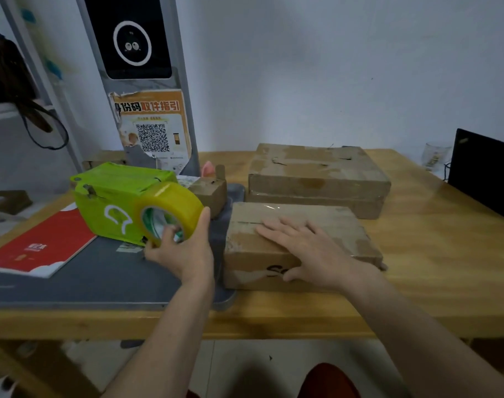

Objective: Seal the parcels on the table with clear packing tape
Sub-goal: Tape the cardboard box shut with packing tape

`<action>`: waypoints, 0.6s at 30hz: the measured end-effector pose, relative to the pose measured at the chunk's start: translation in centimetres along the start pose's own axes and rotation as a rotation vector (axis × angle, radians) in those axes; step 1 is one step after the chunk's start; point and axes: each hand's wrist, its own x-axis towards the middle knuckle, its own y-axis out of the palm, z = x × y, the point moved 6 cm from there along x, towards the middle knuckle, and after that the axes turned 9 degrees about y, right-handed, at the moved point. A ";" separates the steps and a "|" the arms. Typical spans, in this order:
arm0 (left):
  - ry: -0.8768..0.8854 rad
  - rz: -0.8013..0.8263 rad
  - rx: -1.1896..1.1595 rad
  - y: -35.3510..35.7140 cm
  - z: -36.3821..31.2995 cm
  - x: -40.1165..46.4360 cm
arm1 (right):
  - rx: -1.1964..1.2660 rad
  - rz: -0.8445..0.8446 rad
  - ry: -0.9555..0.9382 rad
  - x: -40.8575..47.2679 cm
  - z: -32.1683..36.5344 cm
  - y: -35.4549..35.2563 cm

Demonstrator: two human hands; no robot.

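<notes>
A roll of clear yellowish packing tape [170, 203] is held upright by my left hand [182, 248], fingers through its core and thumb on its outer rim. Just behind the roll stands a green parcel [107, 205]. My right hand [305, 245] lies flat, fingers spread, on top of a brown cardboard parcel [345, 231] at the table's front middle, thumb down its front face. A larger flat cardboard parcel [317, 173] lies behind it. A small brown box [212, 193] sits between the green parcel and the big one.
A grey mat [87, 277] covers the left part of the wooden table [432, 268], with a red booklet [41, 245] on it. A grey kiosk post [147, 81] rises at the back left. A black laptop screen [486, 173] and a glass [434, 156] stand far right.
</notes>
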 end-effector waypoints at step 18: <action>-0.188 1.362 -0.299 4.6 -7.6 -5.7 | 1.565 -0.293 0.202 2.9 0.6 -6.7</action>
